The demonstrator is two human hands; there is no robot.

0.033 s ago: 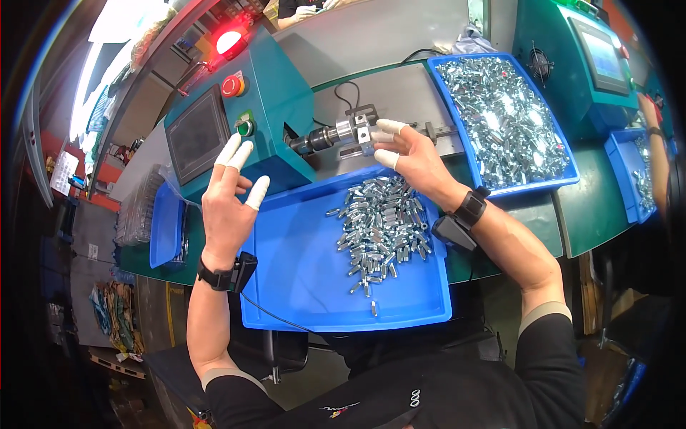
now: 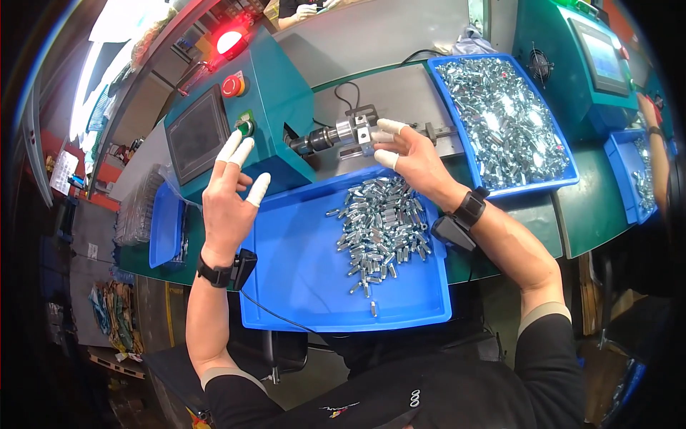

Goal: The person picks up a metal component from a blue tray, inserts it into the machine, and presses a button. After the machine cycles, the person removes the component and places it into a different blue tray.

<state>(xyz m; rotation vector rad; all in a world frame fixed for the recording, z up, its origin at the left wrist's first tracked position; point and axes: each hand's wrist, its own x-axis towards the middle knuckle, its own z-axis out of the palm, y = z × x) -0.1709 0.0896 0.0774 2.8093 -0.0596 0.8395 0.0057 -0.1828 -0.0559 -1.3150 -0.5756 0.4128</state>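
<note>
My left hand is open, fingers stretched upward. Its fingertips, in white finger cots, lie at or just beside a green push button on a teal machine; whether they press it I cannot tell. White cots also cover fingertips of my right hand. That hand reaches the right side of a metal clamping block, thumb apart from the forefinger. Any small part at its fingertips is hidden. A chuck-like spindle points from the machine into the block. Below, a blue tray holds a heap of hexagonal metal sleeves.
A second blue tray, full of shiny metal pieces, stands right of the block. On the machine sit a dark screen, a red stop button and a lit red lamp. Another teal machine and a co-worker's arm are at right.
My left hand has shifted very slightly upward by the green button. My right hand has stayed at the clamping block.
</note>
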